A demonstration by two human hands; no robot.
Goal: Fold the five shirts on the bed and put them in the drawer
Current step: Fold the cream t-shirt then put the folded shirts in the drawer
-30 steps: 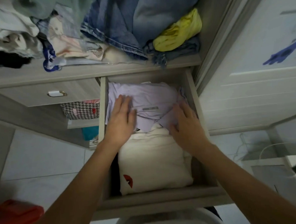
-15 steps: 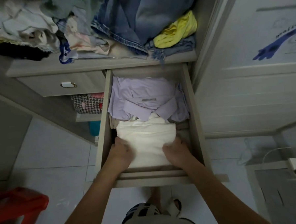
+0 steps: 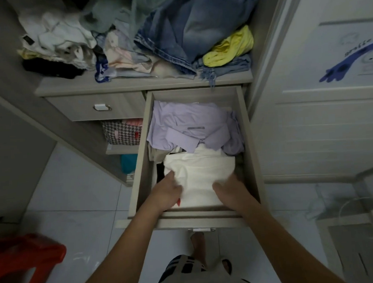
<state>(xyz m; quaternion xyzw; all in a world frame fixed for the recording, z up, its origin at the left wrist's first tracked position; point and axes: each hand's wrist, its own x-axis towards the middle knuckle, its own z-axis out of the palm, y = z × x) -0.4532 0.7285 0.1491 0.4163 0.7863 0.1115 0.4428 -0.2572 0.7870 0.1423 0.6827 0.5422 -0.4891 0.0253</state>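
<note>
The folded white shirt is sat at the near end of the open drawer, with its front edge right up against the drawer's front wall. It's being gripped from both sides: the left hand is curled onto its left edge, fingers tucked into the cloth, and the right hand is clamped on the right edge the same way, though the fingertips there are a bit blurred. A small red mark is peeking out at the shirt's lower left corner, just beside the left hand.

Behind it, at the far end of the drawer, a lilac collared shirt is laid folded, its collar points overlapping the white one's back edge. Some darker and beige cloth is wedged between the two on the left, too hidden to be made out.

Above the drawer, a shelf is piled with unfolded clothes: denim jeans, a yellow garment, a heap of white stuff. A closed drawer with a metal handle is seen to the left, a houndstooth box under it. A red plastic stool is caught at bottom left on the tiled floor.
</note>
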